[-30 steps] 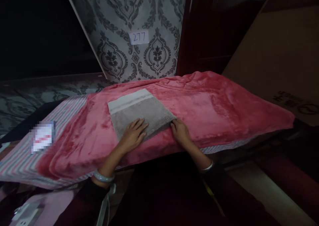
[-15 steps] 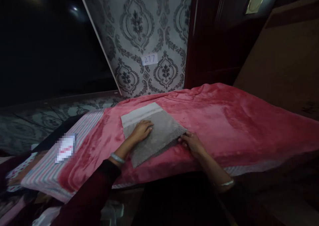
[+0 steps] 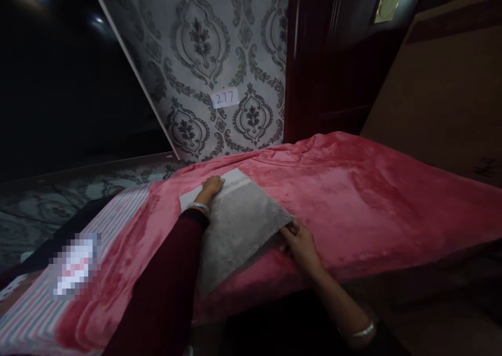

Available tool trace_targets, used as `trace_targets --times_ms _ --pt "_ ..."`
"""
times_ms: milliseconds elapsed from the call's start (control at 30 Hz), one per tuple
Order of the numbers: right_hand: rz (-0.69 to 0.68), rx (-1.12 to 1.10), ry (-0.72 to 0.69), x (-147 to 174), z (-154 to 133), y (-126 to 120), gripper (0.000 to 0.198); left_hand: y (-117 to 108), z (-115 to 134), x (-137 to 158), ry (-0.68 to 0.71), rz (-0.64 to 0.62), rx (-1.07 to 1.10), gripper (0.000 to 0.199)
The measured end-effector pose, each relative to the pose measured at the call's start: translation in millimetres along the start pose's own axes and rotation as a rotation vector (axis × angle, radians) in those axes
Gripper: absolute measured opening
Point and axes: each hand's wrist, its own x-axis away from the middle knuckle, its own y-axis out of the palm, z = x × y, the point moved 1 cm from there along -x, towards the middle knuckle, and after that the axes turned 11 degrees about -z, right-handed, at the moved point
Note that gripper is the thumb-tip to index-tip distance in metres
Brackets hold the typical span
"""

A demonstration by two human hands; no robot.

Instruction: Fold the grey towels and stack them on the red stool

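A folded grey cloth (image 3: 245, 215) with a pale band along its far edge lies at an angle on the pink blanket (image 3: 329, 204). My left hand (image 3: 213, 184) rests on that pale band, palm down with nothing in it; its fingers are partly foreshortened. At the cloth's right corner, my right hand (image 3: 303, 243) pinches the edge between thumb and fingers. The near edge sits slightly apart from a darker layer underneath. My left forearm hides the cloth's left side.
A striped sheet (image 3: 113, 215) shows at the left, with a blurred white item (image 3: 74, 267) on it. Behind stands a patterned wall (image 3: 251, 37) bearing a paper label (image 3: 225, 98). A large dark screen (image 3: 70, 84) is at left, and a brown board (image 3: 443, 84) leans at right.
My left hand has slid away from me over the cloth, from its middle to the pale far band. My right hand keeps its hold on the corner. The view has shifted slightly.
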Motion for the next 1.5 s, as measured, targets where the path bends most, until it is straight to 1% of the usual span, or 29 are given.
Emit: trace_targets --times_ms 133,233,333,433,500,667,833,900,1000,1067,1167,1300,1400,1433,1500 --pt "-0.002 -0.022 0.067 -1.5 -4.0 0.2 0.046 2.1 -1.0 -26.0 -0.051 0.022 0.041 0.038" --pt "0.015 -0.024 0.076 -4.1 -3.2 0.9 0.041 7.8 -0.4 -43.1 -0.063 0.019 0.058 0.031" --pt "0.017 0.037 0.07 -7.3 2.9 4.0 0.033 12.5 -0.5 -53.0 -0.035 0.024 0.067 0.023" --pt "0.061 0.114 0.032 -10.5 10.8 6.5 0.026 15.1 -1.6 -56.5 -0.019 0.05 0.087 0.017" --pt "0.083 0.131 -0.02 -12.1 14.9 6.9 0.024 16.3 -2.1 -57.1 -0.024 0.068 0.089 0.015" --pt "0.053 0.087 -0.158 -11.7 19.9 4.4 0.024 17.5 -0.3 -56.5 -0.035 0.104 0.067 0.015" --pt "0.037 0.08 -0.151 -8.2 22.2 1.6 0.023 17.8 1.6 -55.2 -0.044 0.133 0.06 0.014" --pt "0.028 0.037 -0.145 -7.1 21.6 1.7 0.023 19.1 1.5 -54.9 -0.047 0.15 0.066 0.014" --pt "0.024 -0.027 -0.142 -6.2 18.4 2.2 0.028 22.5 1.1 -54.9 -0.055 0.172 0.073 0.014" --pt "0.037 -0.035 -0.099 -5.5 15.2 1.4 0.032 24.4 1.4 -55.2 -0.054 0.17 0.065 0.015" --pt "0.026 -0.06 0.012 -1.2 9.2 -1.1 0.041 24.1 2.1 -55.4 -0.043 0.131 0.045 0.019" --pt "-0.011 -0.23 0.114 16.5 1.7 0.7 0.057 17.4 -1.7 -49.4 0.006 0.034 0.038 0.028" --pt "0.009 -0.366 0.182 35.2 1.9 10.2 0.054 12.0 -12.5 -36.9 0.034 -0.019 -0.005 0.037" --pt "-0.006 -0.398 0.208 40.8 3.2 14.7 0.05 10.7 -17.5 -31.4 0.025 -0.028 -0.024 0.039" --pt "-0.082 -0.434 0.269 49.8 6.6 24.8 0.043 8.8 -28.2 -19.5 -0.003 -0.034 -0.053 0.042"
